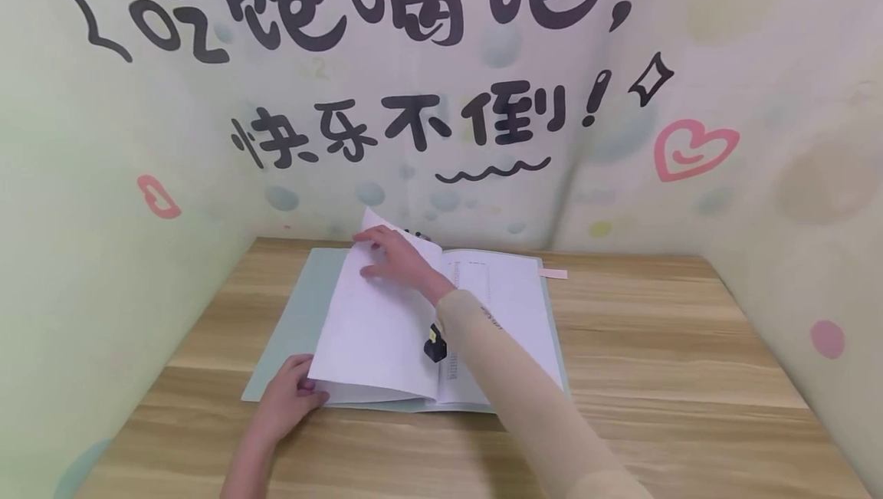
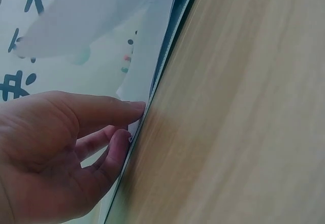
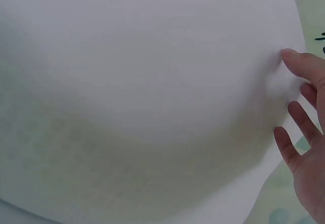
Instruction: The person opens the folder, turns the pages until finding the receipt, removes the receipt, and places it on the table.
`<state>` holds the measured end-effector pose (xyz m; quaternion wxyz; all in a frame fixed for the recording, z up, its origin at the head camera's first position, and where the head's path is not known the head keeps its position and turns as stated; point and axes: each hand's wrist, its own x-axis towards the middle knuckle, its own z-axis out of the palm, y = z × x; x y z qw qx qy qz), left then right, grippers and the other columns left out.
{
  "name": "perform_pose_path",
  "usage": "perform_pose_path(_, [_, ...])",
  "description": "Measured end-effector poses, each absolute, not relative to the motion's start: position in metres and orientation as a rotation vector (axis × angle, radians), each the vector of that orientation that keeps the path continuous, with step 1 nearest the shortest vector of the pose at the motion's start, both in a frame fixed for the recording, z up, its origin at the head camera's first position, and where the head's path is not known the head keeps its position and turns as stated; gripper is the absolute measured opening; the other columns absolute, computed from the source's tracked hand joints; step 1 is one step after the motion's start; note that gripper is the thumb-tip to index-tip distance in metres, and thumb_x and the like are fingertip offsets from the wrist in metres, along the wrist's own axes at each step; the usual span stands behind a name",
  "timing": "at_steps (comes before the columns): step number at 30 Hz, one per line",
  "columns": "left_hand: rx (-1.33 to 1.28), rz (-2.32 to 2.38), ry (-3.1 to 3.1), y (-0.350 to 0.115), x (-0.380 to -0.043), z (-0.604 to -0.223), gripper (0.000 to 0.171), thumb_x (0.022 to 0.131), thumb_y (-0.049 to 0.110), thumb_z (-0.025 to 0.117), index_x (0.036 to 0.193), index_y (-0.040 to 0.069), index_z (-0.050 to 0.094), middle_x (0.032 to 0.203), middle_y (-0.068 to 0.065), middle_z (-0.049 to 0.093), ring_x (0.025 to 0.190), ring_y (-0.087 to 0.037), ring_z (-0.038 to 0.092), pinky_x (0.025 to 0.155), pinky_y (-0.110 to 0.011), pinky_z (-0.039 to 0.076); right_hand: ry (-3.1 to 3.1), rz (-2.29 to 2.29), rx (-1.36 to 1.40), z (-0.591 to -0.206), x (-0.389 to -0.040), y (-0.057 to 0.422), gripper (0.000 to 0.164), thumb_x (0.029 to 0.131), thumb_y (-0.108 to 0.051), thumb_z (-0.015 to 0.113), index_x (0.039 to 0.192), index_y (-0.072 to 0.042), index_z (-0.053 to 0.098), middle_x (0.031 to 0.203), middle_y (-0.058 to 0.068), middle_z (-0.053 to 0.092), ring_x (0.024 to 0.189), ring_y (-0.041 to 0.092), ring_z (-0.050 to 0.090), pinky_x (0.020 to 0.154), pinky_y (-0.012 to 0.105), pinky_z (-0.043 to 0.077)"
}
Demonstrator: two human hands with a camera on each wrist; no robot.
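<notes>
An open book or folder with a pale blue-green cover [image 1: 286,323] lies on the wooden table. A white page [image 1: 382,330] stands partly raised over its left half, its upper corner lifted. My right hand [image 1: 400,257] reaches across the book and touches that page near its upper outer edge. In the right wrist view the thumb [image 3: 297,61] meets the page edge and the other fingers are spread. My left hand [image 1: 286,399] rests at the book's lower left corner; in the left wrist view its thumb [image 2: 114,111] touches the lower edge, fingers loosely bent.
The right-hand page [image 1: 513,292] lies flat, with a pinkish tab [image 1: 554,274] sticking out at its upper right. A small black item [image 1: 434,346] shows near the spine, partly behind the right sleeve [image 1: 510,384]. Walls with writing border the wooden table [image 1: 676,376].
</notes>
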<state>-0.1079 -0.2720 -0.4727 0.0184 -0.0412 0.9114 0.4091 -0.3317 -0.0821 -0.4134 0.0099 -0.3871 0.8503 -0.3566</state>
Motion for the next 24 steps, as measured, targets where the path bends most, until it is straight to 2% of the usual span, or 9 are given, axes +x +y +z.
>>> perform_pose_path(6, [-0.077,1.345,2.805,-0.273,-0.108,-0.473,0.049,0.079,-0.001,0.075,0.125,-0.009,0.06,0.134,-0.022,0.051,0.113,-0.034,0.061,0.089,-0.03,0.055,2.688,-0.969,-1.184,-0.428,-0.329,-0.086,0.071,0.084,-0.023,0.079,0.146,-0.014,0.047,0.15,0.007,0.045,0.135,0.024,0.044,0.116,0.037,0.033])
perform_pose_path(9, [-0.058,1.376,2.791,-0.274,-0.108,-0.474,0.054,0.079,-0.001,0.076,0.129,-0.008,0.057,0.133,-0.024,0.051,0.116,-0.036,0.059,0.09,-0.03,0.055,2.705,-0.894,-1.19,-0.434,-0.327,-0.089,0.078,0.083,-0.025,0.08,0.15,-0.014,0.042,0.154,0.007,0.041,0.14,0.026,0.04,0.119,0.037,0.03])
perform_pose_path(12, [-0.056,1.386,2.784,-0.276,-0.107,-0.475,0.068,0.078,0.0,0.078,0.139,-0.005,0.048,0.135,-0.025,0.05,0.111,-0.034,0.062,0.086,-0.027,0.055,2.726,-0.834,-1.192,-0.439,-0.325,-0.091,0.081,0.083,-0.026,0.08,0.151,-0.016,0.039,0.155,0.005,0.039,0.141,0.025,0.039,0.119,0.037,0.03])
perform_pose_path(17, [-0.075,1.45,2.705,-0.278,-0.109,-0.475,0.093,0.078,-0.004,0.076,0.155,0.005,0.024,0.139,-0.026,0.045,0.102,-0.026,0.065,0.08,-0.021,0.054,2.747,-0.786,-1.166,-0.447,-0.323,-0.094,0.083,0.083,-0.028,0.08,0.153,-0.019,0.036,0.156,0.004,0.038,0.14,0.024,0.04,0.116,0.041,0.033])
perform_pose_path(20, [-0.076,1.494,2.643,-0.28,-0.109,-0.474,0.099,0.08,-0.006,0.074,0.158,0.009,0.014,0.14,-0.026,0.043,0.102,-0.027,0.065,0.079,-0.021,0.054,2.751,-0.756,-1.145,-0.451,-0.321,-0.095,0.084,0.083,-0.029,0.08,0.154,-0.02,0.035,0.157,0.004,0.037,0.14,0.025,0.039,0.114,0.048,0.036])
perform_pose_path(24, [-0.052,1.506,2.637,-0.281,-0.109,-0.474,0.1,0.079,-0.008,0.073,0.158,0.01,0.014,0.137,-0.026,0.045,0.098,-0.024,0.064,0.079,-0.02,0.054,2.762,-0.695,-1.112,-0.456,-0.319,-0.097,0.086,0.082,-0.029,0.079,0.155,-0.023,0.033,0.158,0.002,0.035,0.141,0.025,0.038,0.111,0.052,0.036])
